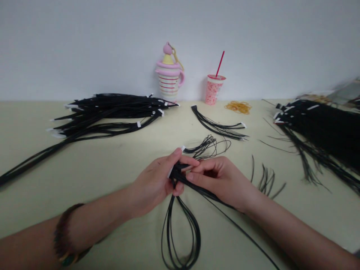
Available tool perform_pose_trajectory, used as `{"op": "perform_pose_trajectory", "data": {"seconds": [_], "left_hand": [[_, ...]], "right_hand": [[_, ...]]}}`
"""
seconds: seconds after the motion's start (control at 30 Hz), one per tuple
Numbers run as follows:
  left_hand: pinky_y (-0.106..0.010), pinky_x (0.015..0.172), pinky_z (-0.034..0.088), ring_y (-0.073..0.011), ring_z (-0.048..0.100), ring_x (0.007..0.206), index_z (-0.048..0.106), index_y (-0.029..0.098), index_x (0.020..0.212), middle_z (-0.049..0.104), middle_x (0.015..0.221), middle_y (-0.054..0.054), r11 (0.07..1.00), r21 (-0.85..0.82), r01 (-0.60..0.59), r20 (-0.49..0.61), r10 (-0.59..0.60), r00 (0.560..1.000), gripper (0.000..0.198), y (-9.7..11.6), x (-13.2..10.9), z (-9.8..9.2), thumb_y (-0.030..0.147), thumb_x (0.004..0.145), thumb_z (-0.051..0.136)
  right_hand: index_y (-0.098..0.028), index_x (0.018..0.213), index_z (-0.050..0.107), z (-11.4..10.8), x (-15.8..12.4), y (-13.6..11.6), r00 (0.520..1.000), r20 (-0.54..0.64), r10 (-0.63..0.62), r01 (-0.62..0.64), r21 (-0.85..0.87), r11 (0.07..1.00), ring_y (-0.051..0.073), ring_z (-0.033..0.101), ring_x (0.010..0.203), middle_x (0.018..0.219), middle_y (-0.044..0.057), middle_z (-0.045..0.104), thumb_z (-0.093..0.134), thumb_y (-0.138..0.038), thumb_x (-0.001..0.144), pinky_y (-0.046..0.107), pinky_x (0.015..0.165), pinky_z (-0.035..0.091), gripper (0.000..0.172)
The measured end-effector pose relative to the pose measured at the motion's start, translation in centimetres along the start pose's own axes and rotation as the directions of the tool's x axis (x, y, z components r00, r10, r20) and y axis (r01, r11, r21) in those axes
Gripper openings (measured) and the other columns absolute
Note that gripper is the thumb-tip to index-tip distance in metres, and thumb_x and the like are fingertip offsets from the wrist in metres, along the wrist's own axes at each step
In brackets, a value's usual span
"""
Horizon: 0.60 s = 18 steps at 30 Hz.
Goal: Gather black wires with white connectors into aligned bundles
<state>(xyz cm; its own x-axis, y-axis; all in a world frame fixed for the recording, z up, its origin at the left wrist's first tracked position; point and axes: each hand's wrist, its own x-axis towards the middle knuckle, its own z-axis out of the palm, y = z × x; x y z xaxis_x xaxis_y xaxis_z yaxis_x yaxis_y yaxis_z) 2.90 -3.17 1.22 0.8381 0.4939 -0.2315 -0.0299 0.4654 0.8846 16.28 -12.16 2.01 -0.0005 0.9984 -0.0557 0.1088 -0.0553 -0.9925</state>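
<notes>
A bundle of thin black wires (197, 243) is held above the table in front of me, with one length hanging down as a loop. My left hand (163, 172) is closed around the bundle, and a white connector end (182, 149) shows by its thumb. My right hand (222, 180) pinches the wires just beside the left fingers. From there the strands run under the right hand toward the lower right. More black strands curl out beyond the fingertips. What lies between the fingers is partly hidden.
A pile of black wire harnesses (112, 108) lies at the left, another (323, 131) at the right. Behind my hands rests a short wire harness (219, 125). Yellow rubber bands (239, 107), a straw cup (214, 90) and a pink-lidded mug (168, 80) are near the wall.
</notes>
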Motion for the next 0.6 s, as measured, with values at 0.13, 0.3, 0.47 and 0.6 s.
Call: {"op": "perform_pose_trajectory", "data": {"seconds": [0.13,0.3,0.47,0.6], "left_hand": [[-0.018,0.041,0.031,-0.0046,0.042,0.043,0.066,0.014,0.090,0.052,0.068,-0.001,1.000,-0.019,0.007,-0.035,-0.008,0.999,0.039,0.1,0.0,0.1,0.044,0.085,0.042],[-0.018,0.039,0.030,-0.0045,0.040,0.042,0.064,0.013,0.092,0.053,0.067,-0.001,0.990,-0.118,0.074,-0.060,-0.081,0.995,0.037,0.3,0.1,0.1,0.042,0.085,0.043],[-0.016,0.036,0.024,-0.0020,0.033,0.035,0.061,0.013,0.077,0.057,0.063,-0.002,0.976,-0.202,0.083,-0.148,-0.115,0.982,0.031,0.8,0.0,-0.1,0.040,0.082,0.047],[-0.014,0.034,0.021,0.0008,0.029,0.033,0.056,0.013,0.071,0.066,0.080,-0.010,0.963,-0.251,0.099,-0.176,-0.146,0.974,0.028,1.0,-0.1,-0.1,0.039,0.080,0.051]], "right_hand": [[-0.013,0.075,0.063,0.3,-0.1,-0.3,0.988,-0.096,-0.122,0.084,-0.336,0.938,0.011,0.056,0.062,0.073,0.003,0.065,0.049,-0.021,0.084,0.022,0.055,0.040,0.018],[-0.017,0.085,0.061,-1.2,-1.1,-1.2,0.932,0.008,-0.362,0.262,-0.705,0.659,0.008,0.052,0.062,0.076,0.001,0.063,0.046,-0.018,0.086,0.021,0.059,0.038,0.015],[-0.018,0.091,0.061,-3.2,-1.9,-1.9,0.915,-0.154,-0.374,0.204,-0.622,0.756,0.009,0.050,0.056,0.063,0.000,0.059,0.052,-0.024,0.083,0.021,0.053,0.036,0.014],[-0.018,0.087,0.063,-5.4,-2.0,-2.5,0.837,-0.319,-0.445,0.227,-0.538,0.812,0.011,0.053,0.061,0.067,0.003,0.060,0.054,-0.026,0.081,0.024,0.055,0.038,0.013]]}}
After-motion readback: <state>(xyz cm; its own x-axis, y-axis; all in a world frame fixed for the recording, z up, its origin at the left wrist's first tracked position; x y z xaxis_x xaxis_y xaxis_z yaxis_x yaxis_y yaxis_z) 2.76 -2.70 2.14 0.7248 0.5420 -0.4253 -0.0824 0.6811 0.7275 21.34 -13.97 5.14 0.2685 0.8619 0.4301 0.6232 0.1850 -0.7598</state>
